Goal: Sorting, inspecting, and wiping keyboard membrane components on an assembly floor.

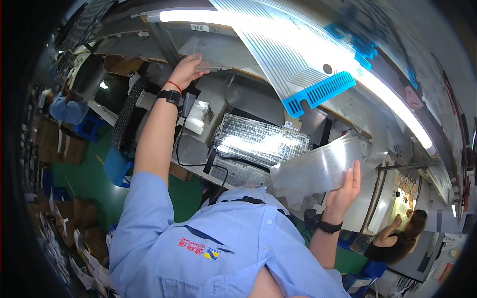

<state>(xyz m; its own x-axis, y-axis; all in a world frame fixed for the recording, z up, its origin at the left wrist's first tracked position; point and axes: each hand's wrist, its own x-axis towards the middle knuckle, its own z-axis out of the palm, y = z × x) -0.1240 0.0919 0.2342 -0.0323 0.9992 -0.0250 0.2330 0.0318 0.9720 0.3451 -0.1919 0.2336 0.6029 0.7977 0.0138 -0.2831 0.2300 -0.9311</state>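
My left hand is raised at the shelf edge, thumb and fingers closed on a thin clear plastic piece. The piece's full outline is hard to make out. In front of my chest, my right hand holds a clear film sheet by its right side. Its fingers point up and the thumb is partly hidden by the film. Between the hands a shiny silver panel with rows of small key-like cells lies on the bench, partly behind the film.
Striped clear circuit film with a blue edge hangs from above, near a bright tube light. White slips and a black cable lie left of the panel. A co-worker sits at the right; another is far left.
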